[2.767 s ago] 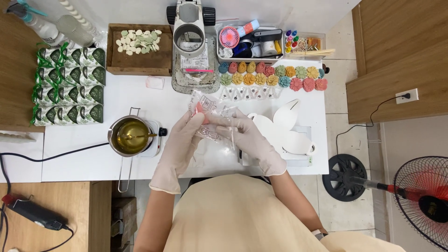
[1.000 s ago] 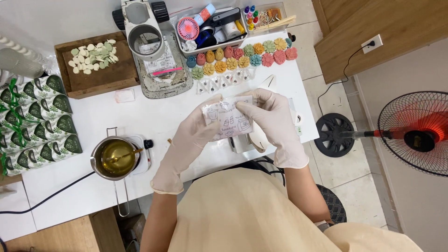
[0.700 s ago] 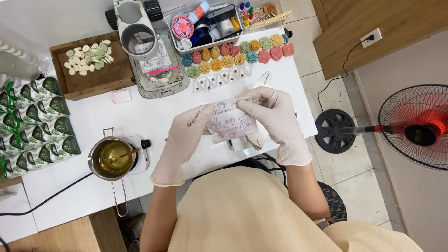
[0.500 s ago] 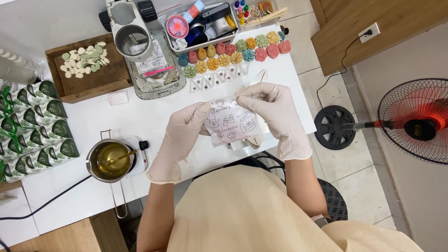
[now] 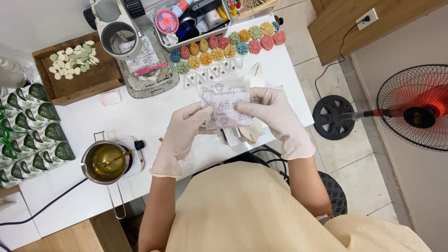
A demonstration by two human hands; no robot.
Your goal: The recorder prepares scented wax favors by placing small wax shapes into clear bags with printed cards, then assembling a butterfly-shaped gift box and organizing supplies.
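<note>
Above the white worktop (image 5: 154, 112), a small printed clear bag (image 5: 226, 105) is pinched flat at both edges, left hand (image 5: 179, 135) and right hand (image 5: 273, 114) fingers clamped, keeping it taut for viewing.

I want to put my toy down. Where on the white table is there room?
Bare patch: between the wooden tray, the metal pot and the left hand. Crowded: the far edge with the coloured flower shapes, and under the printed bag held by both hands.
</note>
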